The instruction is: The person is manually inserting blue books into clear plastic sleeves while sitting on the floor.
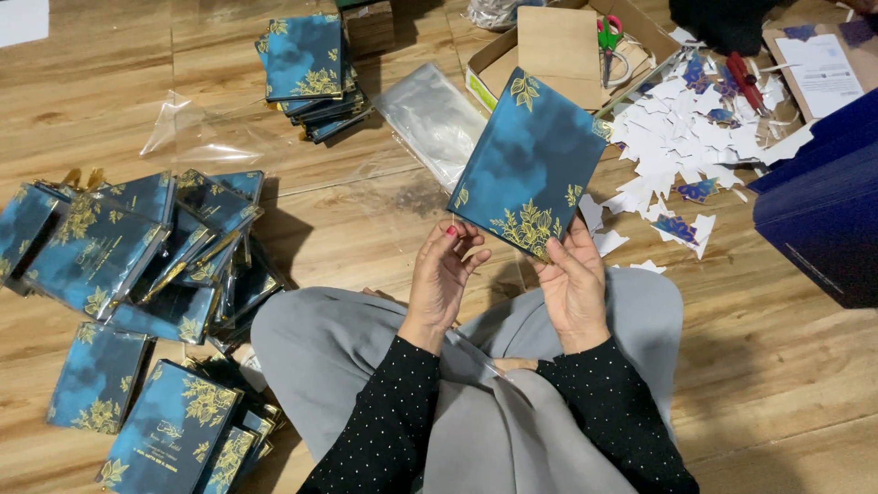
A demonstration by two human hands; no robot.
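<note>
I sit cross-legged on a wooden floor. My right hand [572, 279] grips the bottom edge of a teal blue card [529, 160] with gold flower prints, held up and tilted. My left hand [444, 270] is at the card's lower left corner, fingers curled and touching its edge. Both sleeves are black with white dots, over grey trousers.
Wrapped teal cards lie in a heap [137, 247] at left and more near my knee [174, 430]. A stack of cards [306, 69] sits at the back. Clear plastic sleeves [430, 114], a cardboard box [558, 46] with scissors [608, 37], white paper scraps [686, 137] and dark blue boxes [823, 210] lie right.
</note>
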